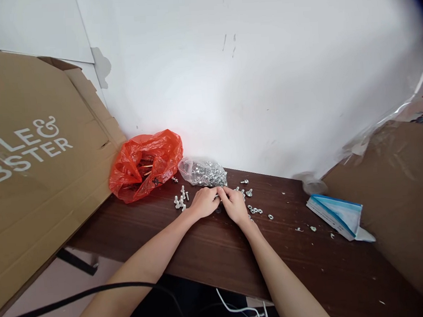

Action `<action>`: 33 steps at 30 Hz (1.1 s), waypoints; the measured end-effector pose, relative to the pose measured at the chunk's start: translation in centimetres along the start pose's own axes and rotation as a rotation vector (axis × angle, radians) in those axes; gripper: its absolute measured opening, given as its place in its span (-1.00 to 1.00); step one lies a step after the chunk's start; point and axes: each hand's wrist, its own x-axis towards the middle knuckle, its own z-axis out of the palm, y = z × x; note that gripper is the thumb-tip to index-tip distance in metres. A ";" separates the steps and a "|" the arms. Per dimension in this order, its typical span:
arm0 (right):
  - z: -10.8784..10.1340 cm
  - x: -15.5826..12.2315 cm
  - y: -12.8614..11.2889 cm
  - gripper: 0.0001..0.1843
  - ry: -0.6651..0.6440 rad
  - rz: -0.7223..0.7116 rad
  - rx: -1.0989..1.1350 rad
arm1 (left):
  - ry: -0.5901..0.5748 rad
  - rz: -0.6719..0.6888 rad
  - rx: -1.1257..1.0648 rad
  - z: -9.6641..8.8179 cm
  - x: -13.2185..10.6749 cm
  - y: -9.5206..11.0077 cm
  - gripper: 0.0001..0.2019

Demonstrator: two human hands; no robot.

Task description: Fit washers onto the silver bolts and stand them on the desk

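My left hand [206, 203] and my right hand [234, 206] meet over the table, fingertips pinched together. Between them shows a bit of a small silver bolt [216, 195], mostly covered by the fingers. Just beyond my hands lies a clear plastic bag [207, 172] full of metal hardware. Several bolts [181, 200] stand in a cluster left of my left hand. Right of my right hand are a few flanged bolts [249, 193] and several loose nuts [259, 211]. A dark round piece [218, 209] lies beneath the fingers.
An open red plastic bag [145, 165] with metal pieces inside sits at the back left, against a large cardboard box [34, 140]. A blue and white packet [338, 215] lies at right on the dark wooden table [292, 254]. A black cable [80, 294] crosses the lower left.
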 end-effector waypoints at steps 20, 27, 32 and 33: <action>0.0 0.1 0.5 -0.47 0.065 0.081 -0.018 | 0.058 0.048 0.014 -0.5 -0.6 0.7 -0.66; -0.1 0.3 0.5 -0.49 0.059 0.075 0.002 | 0.004 0.069 0.032 -0.6 -0.6 0.9 -0.69; -0.4 0.3 0.4 -0.50 0.026 0.069 0.026 | 0.001 0.096 0.055 -0.4 -0.6 0.6 -0.71; -0.5 0.3 0.4 -0.50 0.017 0.066 0.033 | 0.001 0.101 0.054 -0.4 -0.6 0.6 -0.71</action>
